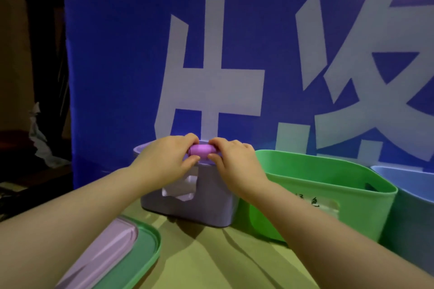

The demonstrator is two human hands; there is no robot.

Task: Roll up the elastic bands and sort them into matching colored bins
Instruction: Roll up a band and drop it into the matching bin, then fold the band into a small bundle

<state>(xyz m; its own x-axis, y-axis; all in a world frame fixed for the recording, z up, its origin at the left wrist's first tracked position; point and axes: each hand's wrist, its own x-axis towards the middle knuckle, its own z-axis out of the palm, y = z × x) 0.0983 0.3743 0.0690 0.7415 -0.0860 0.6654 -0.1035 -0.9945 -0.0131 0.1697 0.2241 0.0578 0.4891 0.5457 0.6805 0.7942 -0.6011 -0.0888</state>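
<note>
The purple band (202,149) is rolled into a short cylinder and lies horizontally between the two hands. The left hand (169,159) pinches its left end, forefinger curled over the top and thumb beneath. The right hand (234,164) pinches the right end in the same way. Only the middle of the roll shows between the fingertips.

The band is held above the open top of the purple bin (206,204), near its front rim, and both hands cover part of that rim. Whether the band touches the rim cannot be told.

The green bin (270,218) stands just beside the purple bin on its right, and the blue bin (413,185) stands to the right of the green one. All three rest on the table (223,260) in front of a blue banner (117,54) with white characters.

At lower left, a purple lid (105,248) lies on a green lid (141,258)
</note>
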